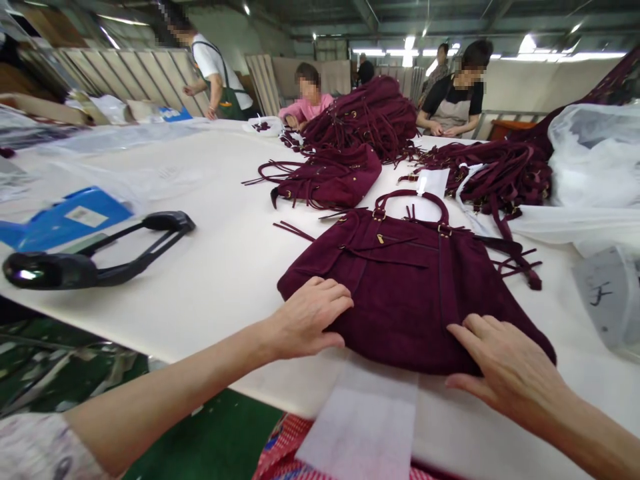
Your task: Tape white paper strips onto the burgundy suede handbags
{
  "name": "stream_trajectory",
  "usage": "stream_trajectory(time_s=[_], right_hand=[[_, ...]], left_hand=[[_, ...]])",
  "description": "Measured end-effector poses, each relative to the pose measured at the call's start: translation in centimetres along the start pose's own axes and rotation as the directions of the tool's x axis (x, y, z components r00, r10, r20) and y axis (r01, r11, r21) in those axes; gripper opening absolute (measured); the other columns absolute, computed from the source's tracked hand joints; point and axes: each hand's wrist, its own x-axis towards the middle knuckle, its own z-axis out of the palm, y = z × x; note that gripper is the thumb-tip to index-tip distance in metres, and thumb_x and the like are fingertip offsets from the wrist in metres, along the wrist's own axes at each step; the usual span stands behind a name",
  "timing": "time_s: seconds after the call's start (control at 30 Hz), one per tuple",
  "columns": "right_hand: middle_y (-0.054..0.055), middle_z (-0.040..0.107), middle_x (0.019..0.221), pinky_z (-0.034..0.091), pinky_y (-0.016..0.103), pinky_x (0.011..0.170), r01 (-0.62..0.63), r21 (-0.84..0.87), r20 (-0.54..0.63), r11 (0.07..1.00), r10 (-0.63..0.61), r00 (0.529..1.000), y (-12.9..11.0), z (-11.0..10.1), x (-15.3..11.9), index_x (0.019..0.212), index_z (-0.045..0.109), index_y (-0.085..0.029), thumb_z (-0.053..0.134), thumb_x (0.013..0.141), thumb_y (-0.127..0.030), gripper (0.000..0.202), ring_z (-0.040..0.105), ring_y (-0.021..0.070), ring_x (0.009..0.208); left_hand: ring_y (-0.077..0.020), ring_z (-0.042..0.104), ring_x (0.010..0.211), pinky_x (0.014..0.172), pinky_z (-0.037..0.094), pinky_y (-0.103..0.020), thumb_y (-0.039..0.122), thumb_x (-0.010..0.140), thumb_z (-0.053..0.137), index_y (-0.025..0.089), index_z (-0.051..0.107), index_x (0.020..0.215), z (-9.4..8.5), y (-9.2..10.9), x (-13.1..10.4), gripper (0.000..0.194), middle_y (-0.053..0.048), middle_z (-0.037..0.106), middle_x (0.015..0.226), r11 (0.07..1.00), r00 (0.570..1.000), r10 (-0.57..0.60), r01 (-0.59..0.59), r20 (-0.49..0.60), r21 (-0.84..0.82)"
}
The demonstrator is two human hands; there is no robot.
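A dark burgundy, suede-look handbag (400, 300) lies flat on the white table, its two handles pointing away from me. Gold buckles, a small gold zip pull and thin straps show on it. My left hand (313, 317) holds the bag's lower left edge, fingers over the top and thumb at the rim. At the lower right edge, my right hand (505, 357) has a like hold, with its thumb just below the bag. A white sheet (367, 413) sticks out from under the bag and hangs over the table's front edge.
Another burgundy bag (345, 177) lies beyond, before a heap of bags (370, 113). Burgundy straps (500, 167) and clear plastic (595, 160) lie right. A black-handled device (100, 260) and blue tape dispenser (75, 217) are left. Several people work across the white table (215, 267).
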Motion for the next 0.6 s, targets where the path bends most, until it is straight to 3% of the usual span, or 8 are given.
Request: stream_trajectory(time_s=[0.17,0.27,0.37,0.43,0.6], right_hand=[[0.002,0.066,0.083,0.04,0.03,0.057,-0.075,0.113,0.107,0.991,0.063,0.992,3.1,0.2,2.7,0.096,0.058,-0.025,0.064,0.08,-0.052,0.032,0.063,0.0221,0.072],[0.0,0.065,0.08,0.038,0.029,0.055,-0.114,0.12,0.144,0.986,0.097,0.985,3.8,-0.5,3.2,0.097,0.057,-0.024,0.064,0.08,-0.053,0.034,0.062,0.0209,0.067],[0.003,0.063,0.088,0.04,0.031,0.06,-0.043,0.122,0.095,0.992,0.031,0.995,2.4,-1.2,3.4,0.102,0.057,-0.022,0.063,0.076,-0.063,0.049,0.06,0.0211,0.07],[0.005,0.061,0.091,0.041,0.033,0.065,-0.004,0.113,0.03,0.994,0.0,1.0,0.9,-1.4,3.7,0.102,0.057,-0.02,0.057,0.081,-0.064,0.049,0.059,0.0226,0.075],[0.005,0.059,0.086,0.04,0.031,0.064,-0.027,0.075,-0.094,0.997,0.034,0.995,-0.9,-0.9,6.0,0.096,0.056,-0.019,0.055,0.09,-0.046,0.028,0.057,0.0205,0.076]], left_hand=[[-0.0223,0.051,0.094,0.079,0.037,-0.033,0.035,0.079,0.067,0.018,0.054,0.097,0.2,-0.9,1.8,0.028,-0.006,0.058,0.102,0.996,0.987,-0.075,0.082,-0.143,0.044],[-0.0212,0.051,0.089,0.076,0.037,-0.032,0.03,0.08,0.066,0.018,0.051,0.092,0.6,-1.7,3.2,0.022,-0.005,0.057,0.096,0.993,0.973,-0.098,0.109,-0.21,0.044],[-0.0202,0.051,0.088,0.074,0.038,-0.031,0.027,0.079,0.068,0.018,0.05,0.092,1.0,-2.3,3.7,0.024,-0.004,0.057,0.096,0.996,0.974,-0.085,0.089,-0.21,0.007],[-0.0197,0.051,0.088,0.074,0.037,-0.03,0.026,0.078,0.069,0.018,0.049,0.092,1.0,-2.5,3.5,0.025,-0.003,0.057,0.096,0.997,0.975,-0.079,0.078,-0.21,-0.011],[-0.0195,0.051,0.089,0.073,0.036,-0.03,0.028,0.077,0.071,0.018,0.051,0.094,-0.4,-1.6,3.1,0.028,-0.003,0.057,0.096,0.996,0.98,-0.091,0.088,-0.178,-0.026]])
